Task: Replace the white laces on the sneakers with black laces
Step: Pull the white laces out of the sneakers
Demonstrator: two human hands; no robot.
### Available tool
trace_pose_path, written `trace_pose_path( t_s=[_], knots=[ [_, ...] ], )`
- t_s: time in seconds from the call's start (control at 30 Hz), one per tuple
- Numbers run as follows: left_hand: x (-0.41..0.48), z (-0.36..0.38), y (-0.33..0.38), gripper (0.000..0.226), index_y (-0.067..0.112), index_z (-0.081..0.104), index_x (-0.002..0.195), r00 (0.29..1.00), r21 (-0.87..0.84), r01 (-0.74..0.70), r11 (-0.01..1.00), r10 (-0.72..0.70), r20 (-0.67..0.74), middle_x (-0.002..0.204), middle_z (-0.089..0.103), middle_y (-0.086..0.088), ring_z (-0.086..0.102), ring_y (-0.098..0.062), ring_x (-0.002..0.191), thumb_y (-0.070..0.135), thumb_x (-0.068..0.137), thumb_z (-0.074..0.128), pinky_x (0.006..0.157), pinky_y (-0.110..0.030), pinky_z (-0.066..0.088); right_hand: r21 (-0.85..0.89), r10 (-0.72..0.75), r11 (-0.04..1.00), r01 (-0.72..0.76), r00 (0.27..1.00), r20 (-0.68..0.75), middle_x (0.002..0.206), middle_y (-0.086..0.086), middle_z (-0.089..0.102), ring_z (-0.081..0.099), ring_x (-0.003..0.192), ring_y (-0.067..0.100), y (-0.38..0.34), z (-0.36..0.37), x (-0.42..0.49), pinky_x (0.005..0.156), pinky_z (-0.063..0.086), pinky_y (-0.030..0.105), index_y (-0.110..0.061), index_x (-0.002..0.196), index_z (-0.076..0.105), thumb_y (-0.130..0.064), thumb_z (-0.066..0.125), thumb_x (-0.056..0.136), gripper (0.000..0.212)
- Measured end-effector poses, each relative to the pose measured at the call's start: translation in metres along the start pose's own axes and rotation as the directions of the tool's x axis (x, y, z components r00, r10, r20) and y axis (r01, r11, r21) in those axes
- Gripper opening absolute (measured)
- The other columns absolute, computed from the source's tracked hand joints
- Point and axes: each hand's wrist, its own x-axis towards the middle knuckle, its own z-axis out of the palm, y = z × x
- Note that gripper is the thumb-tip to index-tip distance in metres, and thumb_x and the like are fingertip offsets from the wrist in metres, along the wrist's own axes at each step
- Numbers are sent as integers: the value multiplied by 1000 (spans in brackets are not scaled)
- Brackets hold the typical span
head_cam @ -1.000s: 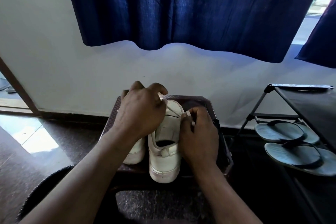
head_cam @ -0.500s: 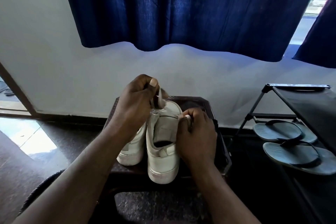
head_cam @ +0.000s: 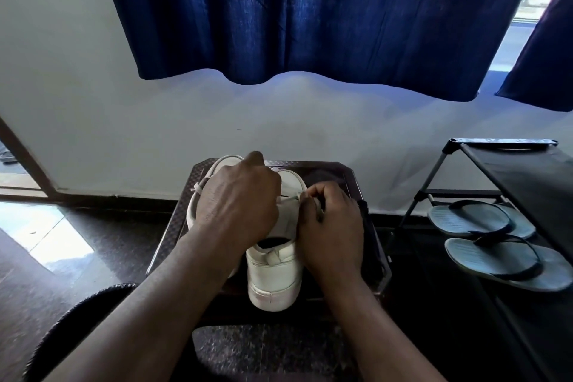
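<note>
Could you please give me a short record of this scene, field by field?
Surface: dark stool
Right sneaker: white, heel toward the person
Left sneaker: white, beside it, partly hidden
Left hand: over both sneakers, fingers hidden
Right hand: pinches a white lace on the right sneaker
Nearby: sandals on a rack

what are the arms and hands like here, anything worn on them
Both are bare. The left hand and right hand wear no gloves, and no ring shows. The left forearm and right forearm carry no sleeve, watch or band within the frame.
</note>
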Motion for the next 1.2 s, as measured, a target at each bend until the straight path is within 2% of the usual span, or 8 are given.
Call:
trace_pose_path(
  t_s=[0.2, 0.33, 0.53, 0.67, 0.83, 0.97, 1.13, 1.2],
  knots=[
    [2, 3, -5, 22, 31, 52, 98, 997, -256, 41, 966, -56, -52, 89, 72, 8, 66, -22, 82, 10, 90, 49, 67, -37, 52, 30, -5, 1000, 5, 1000, -18, 95, -10, 68, 61, 96, 24, 2, 1, 0, 82, 51, 50, -26, 92, 62, -46, 38, 84, 32],
    [6, -1, -4, 13, 30, 55, 91, 982, -658, 86, 748, -173, -69, 74, 68, 4, 60, -17, 69, 21, 92, 45, 66, -38, 51, 51, 2, 999, -1, 1000, -27, 93, -11, 67, 61, 95, 23, 2, 2, 0, 83, 51, 49, -27, 89, 61, -45, 39, 84, 29],
    [4, 2, -19, 21, 29, 72, 113, 991, -164, 24, 986, -45, -127, 106, 65, 1, 69, -33, 93, 33, 93, 66, 82, -42, 56, 40, 3, 999, -3, 1000, -9, 92, -11, 67, 61, 95, 23, 2, 2, 1, 83, 51, 49, -26, 91, 62, -47, 36, 83, 34],
    [6, 6, -17, 14, 20, 74, 103, 962, -281, -72, 957, -7, -271, 99, 57, 0, 64, -29, 82, 27, 99, 63, 69, -35, 49, 37, -16, 999, 17, 1000, -26, 91, -11, 66, 61, 93, 23, 3, 2, 0, 81, 51, 50, -28, 89, 60, -45, 40, 85, 26],
    [10, 17, -16, 16, 26, 60, 94, 968, -756, -24, 654, -173, -181, 97, 75, 11, 69, -11, 95, 17, 104, 53, 82, -36, 52, 35, -30, 999, 31, 999, -33, 91, -10, 65, 61, 92, 23, 3, 1, 0, 80, 52, 49, -29, 89, 58, -43, 42, 85, 21],
    [13, 11, -14, 16, 27, 57, 85, 939, -957, 45, 288, -338, -57, 63, 63, 11, 56, -11, 64, 17, 95, 50, 70, -36, 42, 28, -14, 1000, 14, 1000, -15, 95, -11, 66, 60, 95, 21, 1, 1, 0, 83, 51, 49, -30, 90, 59, -46, 39, 83, 26],
    [6, 5, -20, 28, 32, 69, 89, 981, -400, 24, 916, -98, -167, 77, 64, 10, 62, -19, 75, 57, 96, 59, 68, -35, 50, 34, -14, 999, 15, 1000, -26, 94, -10, 66, 61, 94, 22, 3, 2, 0, 82, 51, 49, -28, 89, 59, -45, 41, 84, 26],
    [4, 7, -14, 22, 33, 75, 89, 996, -169, 15, 985, -29, -80, 90, 63, 6, 65, -25, 86, 53, 92, 65, 72, -35, 51, 28, -8, 1000, 9, 1000, -15, 94, -10, 66, 60, 94, 23, 3, 2, 0, 82, 51, 48, -28, 90, 60, -47, 41, 85, 27]
  ],
)
